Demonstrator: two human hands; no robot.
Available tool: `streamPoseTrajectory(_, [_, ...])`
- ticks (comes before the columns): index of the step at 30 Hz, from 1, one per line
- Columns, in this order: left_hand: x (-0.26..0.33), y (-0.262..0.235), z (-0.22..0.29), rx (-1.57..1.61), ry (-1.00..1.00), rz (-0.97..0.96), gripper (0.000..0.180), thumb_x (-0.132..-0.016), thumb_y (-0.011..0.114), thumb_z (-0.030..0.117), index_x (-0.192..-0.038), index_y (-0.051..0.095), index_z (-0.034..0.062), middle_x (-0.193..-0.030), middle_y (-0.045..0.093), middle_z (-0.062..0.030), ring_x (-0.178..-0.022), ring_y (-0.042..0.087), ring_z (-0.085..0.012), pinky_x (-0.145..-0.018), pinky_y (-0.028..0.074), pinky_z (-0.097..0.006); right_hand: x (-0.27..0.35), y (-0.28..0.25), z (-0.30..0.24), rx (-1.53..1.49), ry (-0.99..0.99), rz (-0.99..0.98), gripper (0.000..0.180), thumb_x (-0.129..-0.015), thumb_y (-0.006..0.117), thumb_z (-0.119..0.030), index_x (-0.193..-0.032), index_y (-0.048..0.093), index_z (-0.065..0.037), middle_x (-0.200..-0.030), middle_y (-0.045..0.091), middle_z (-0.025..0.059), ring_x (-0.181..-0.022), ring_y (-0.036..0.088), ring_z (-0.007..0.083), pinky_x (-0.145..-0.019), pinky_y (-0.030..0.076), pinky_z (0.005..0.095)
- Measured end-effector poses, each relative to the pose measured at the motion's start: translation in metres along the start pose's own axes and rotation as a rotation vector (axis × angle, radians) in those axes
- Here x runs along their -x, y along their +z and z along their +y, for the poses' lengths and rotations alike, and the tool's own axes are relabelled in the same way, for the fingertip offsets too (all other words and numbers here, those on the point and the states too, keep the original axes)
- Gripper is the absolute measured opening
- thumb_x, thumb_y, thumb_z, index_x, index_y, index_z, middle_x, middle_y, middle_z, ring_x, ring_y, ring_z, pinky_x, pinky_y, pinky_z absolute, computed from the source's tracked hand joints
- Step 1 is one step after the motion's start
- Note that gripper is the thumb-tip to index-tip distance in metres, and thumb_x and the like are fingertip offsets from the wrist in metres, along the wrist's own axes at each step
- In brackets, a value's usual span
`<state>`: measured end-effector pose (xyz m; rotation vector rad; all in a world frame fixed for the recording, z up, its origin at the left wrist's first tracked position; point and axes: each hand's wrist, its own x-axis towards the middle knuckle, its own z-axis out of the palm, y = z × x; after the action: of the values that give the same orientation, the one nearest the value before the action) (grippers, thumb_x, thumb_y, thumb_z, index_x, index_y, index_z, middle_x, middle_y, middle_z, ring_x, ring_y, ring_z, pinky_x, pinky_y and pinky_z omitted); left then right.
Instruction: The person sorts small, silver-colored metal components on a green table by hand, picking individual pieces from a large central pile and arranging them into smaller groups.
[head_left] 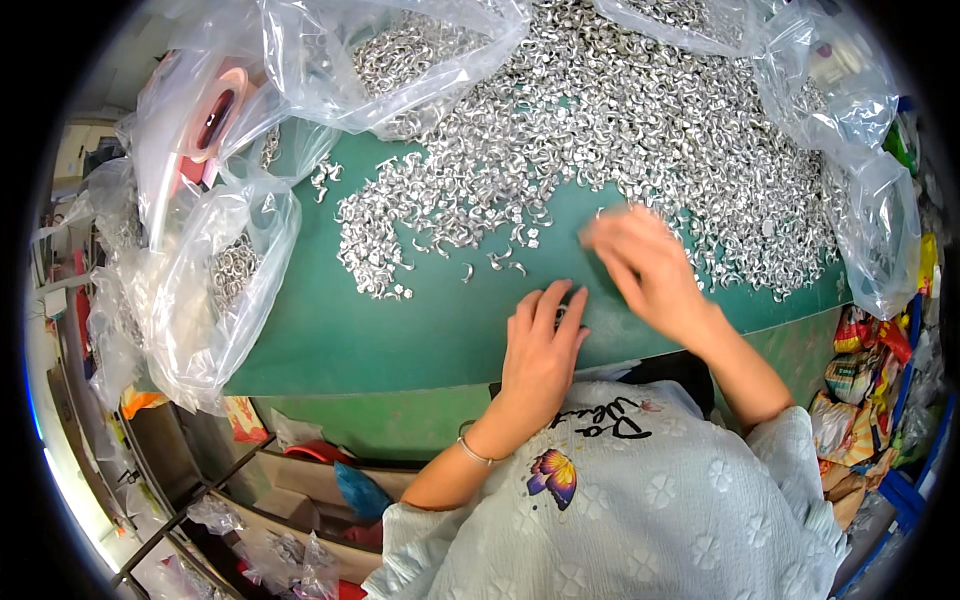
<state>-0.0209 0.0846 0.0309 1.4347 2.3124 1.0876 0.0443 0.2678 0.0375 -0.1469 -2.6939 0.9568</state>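
Observation:
A large spread of small, curved silver metal pieces (pixel 600 120) covers the far part of a green tabletop (pixel 340 345). My left hand (pixel 543 350) rests near the table's front edge, its fingers bent around a small silver metal piece (pixel 562 316) that shows only partly between them. To its right, my right hand (pixel 650 270) is over the table close to the near edge of the heap. Motion smears its fingertips, so whether anything is in them cannot be made out. A few loose pieces (pixel 507 262) lie just beyond my left hand.
Clear plastic bags (pixel 215 330) holding more metal pieces stand at the left. Other plastic sheeting (pixel 870 220) lines the right and far sides. A pink and white object (pixel 210 120) sits at the far left. Colourful packets (pixel 855 390) are stacked beyond the table's right end.

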Motion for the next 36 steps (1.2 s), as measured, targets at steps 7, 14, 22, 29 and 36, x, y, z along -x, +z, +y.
streamPoseTrajectory(7, [0.003, -0.009, -0.011, 0.05, 0.1, -0.011, 0.034, -0.073, 0.068, -0.004, -0.107, 0.064, 0.0013, -0.116, 0.057, -0.0124, -0.107, 0.053, -0.0326, -0.089, 0.043, -0.041, -0.059, 0.021, 0.009, 0.354, -0.158, -0.072, 0.044, -0.083, 0.067, -0.022, -0.125, 0.057, -0.014, -0.141, 0.043, 0.0085, -0.134, 0.035, 0.0323, -0.11, 0.029, 0.0515])
streamPoseTrajectory(14, [-0.031, -0.054, -0.054, -0.404, -0.047, 0.081, 0.039, -0.081, 0.062, 0.001, -0.12, 0.059, 0.009, -0.13, 0.05, -0.009, -0.117, 0.046, -0.0329, -0.097, 0.034, -0.044, -0.013, -0.019, 0.006, 0.362, -0.08, -0.111, 0.03, -0.08, 0.067, -0.01, -0.11, 0.064, -0.01, -0.127, 0.053, 0.0086, -0.126, 0.044, 0.0287, -0.104, 0.035, 0.0448])
streamPoseTrajectory(22, [-0.027, -0.069, -0.07, -0.386, -0.137, 0.227, 0.029, -0.081, 0.062, -0.002, -0.109, 0.063, 0.0064, -0.12, 0.056, -0.0088, -0.11, 0.052, -0.0288, -0.093, 0.036, -0.041, -0.085, 0.034, -0.017, 0.167, -0.186, 0.173, 0.024, -0.075, 0.07, -0.006, -0.099, 0.065, -0.007, -0.1, 0.058, 0.0051, -0.097, 0.053, 0.0245, -0.083, 0.04, 0.037])
streamPoseTrajectory(29, [-0.061, -0.063, -0.082, -0.387, 0.007, 0.22, 0.026, -0.079, 0.07, 0.007, -0.104, 0.064, 0.0059, -0.1, 0.06, -0.0071, -0.089, 0.056, -0.0254, -0.076, 0.037, -0.037, -0.085, 0.046, -0.015, 0.237, -0.237, 0.06, 0.024, -0.074, 0.069, -0.008, -0.098, 0.065, -0.008, -0.103, 0.057, 0.0045, -0.101, 0.05, 0.0233, -0.086, 0.037, 0.0376])
streamPoseTrajectory(36, [-0.066, -0.066, -0.091, -0.269, 0.04, 0.273, 0.017, -0.081, 0.065, 0.003, -0.098, 0.064, 0.0033, -0.094, 0.06, -0.0081, -0.087, 0.057, -0.0248, -0.076, 0.039, -0.037, -0.099, 0.061, -0.02, 0.345, -0.291, 0.106, 0.014, -0.074, 0.067, -0.009, -0.088, 0.066, -0.007, -0.107, 0.057, 0.0068, -0.105, 0.05, 0.0241, -0.091, 0.037, 0.0376])
